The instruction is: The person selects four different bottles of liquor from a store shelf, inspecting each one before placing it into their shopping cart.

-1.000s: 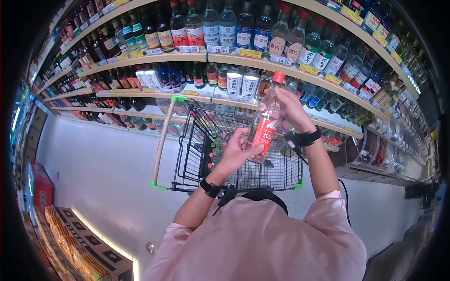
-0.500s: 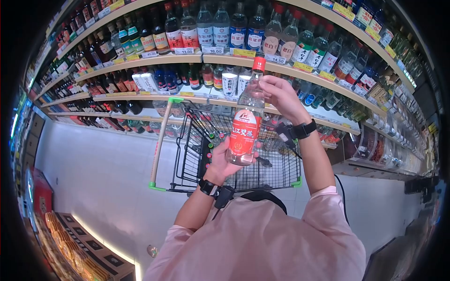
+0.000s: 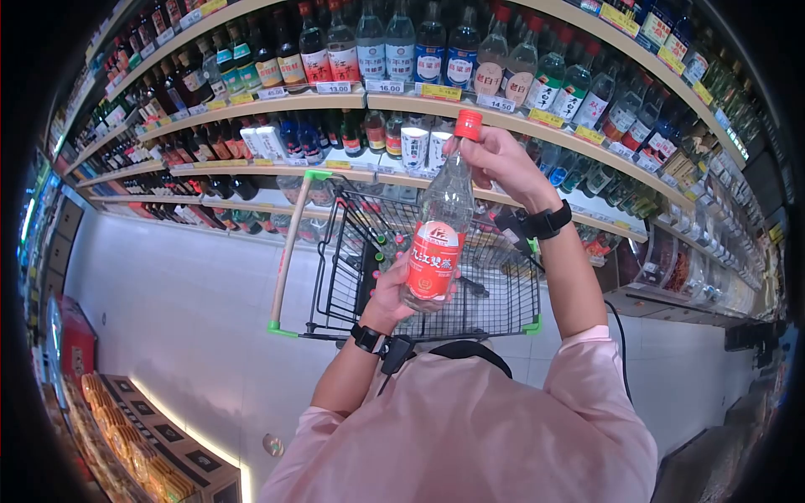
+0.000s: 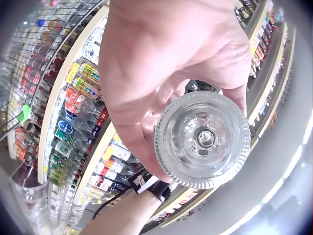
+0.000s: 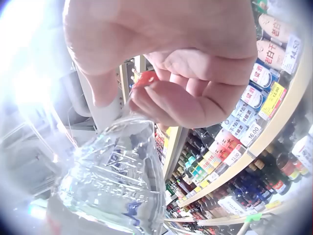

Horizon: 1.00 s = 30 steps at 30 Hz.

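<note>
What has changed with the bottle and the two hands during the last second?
The bottle swung from a tilt to nearly upright, and its red label turned more fully toward the camera. The right hand still grips the top, the left hand still holds the base; the cart stayed put.

Head above, wrists close, shared bottle (image 3: 438,226)

clear red-capped bottle (image 3: 439,220), red label, held near-upright.
</note>
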Each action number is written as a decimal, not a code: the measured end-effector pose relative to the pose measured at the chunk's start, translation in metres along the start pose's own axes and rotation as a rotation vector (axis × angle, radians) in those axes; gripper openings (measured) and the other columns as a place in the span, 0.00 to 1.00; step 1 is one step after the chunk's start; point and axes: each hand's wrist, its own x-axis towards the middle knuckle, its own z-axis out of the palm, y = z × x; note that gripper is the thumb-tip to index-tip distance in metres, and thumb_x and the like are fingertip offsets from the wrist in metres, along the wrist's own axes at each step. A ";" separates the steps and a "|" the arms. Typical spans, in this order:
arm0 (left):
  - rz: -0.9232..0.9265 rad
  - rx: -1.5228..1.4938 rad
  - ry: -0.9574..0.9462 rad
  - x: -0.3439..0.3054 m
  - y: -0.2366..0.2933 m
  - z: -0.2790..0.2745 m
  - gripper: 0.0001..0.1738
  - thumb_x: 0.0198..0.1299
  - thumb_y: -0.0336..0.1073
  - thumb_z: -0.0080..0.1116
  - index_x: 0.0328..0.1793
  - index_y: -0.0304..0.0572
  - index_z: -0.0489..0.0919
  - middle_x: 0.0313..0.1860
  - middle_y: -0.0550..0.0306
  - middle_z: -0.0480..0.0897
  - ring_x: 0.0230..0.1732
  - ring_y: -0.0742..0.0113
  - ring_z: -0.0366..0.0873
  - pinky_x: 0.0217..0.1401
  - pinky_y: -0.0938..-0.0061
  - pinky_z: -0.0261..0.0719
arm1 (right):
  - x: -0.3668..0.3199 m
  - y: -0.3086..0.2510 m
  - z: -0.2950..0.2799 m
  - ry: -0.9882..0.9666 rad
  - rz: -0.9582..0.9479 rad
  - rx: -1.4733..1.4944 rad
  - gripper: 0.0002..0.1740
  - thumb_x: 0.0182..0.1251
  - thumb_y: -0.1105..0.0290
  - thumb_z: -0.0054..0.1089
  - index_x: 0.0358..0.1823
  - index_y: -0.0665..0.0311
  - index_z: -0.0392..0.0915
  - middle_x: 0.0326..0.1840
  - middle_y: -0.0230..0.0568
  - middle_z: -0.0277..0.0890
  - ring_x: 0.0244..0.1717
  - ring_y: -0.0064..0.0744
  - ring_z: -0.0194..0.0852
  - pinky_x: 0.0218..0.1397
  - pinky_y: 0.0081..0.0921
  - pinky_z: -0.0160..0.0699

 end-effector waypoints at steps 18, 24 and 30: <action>0.429 1.484 0.505 0.004 0.002 0.001 0.49 0.44 0.34 0.81 0.72 0.39 0.64 0.69 0.49 0.71 0.70 0.57 0.69 0.74 0.60 0.65 | -0.043 0.001 0.035 -0.142 -0.461 -0.598 0.17 0.50 0.65 0.80 0.37 0.65 0.84 0.32 0.40 0.82 0.34 0.36 0.81 0.39 0.28 0.76; 0.305 1.470 0.583 0.002 -0.014 0.007 0.48 0.41 0.36 0.81 0.70 0.38 0.67 0.65 0.47 0.74 0.64 0.55 0.74 0.67 0.63 0.73 | -0.048 0.021 0.028 -0.086 -0.173 -0.452 0.18 0.52 0.64 0.80 0.38 0.67 0.84 0.33 0.33 0.82 0.35 0.21 0.78 0.41 0.22 0.76; 0.255 1.613 0.459 -0.006 -0.023 -0.001 0.48 0.41 0.43 0.81 0.70 0.39 0.70 0.55 0.48 0.81 0.56 0.50 0.79 0.64 0.62 0.75 | -0.056 0.063 0.023 0.035 0.032 -0.119 0.17 0.57 0.67 0.77 0.43 0.68 0.83 0.38 0.29 0.80 0.38 0.16 0.74 0.42 0.18 0.74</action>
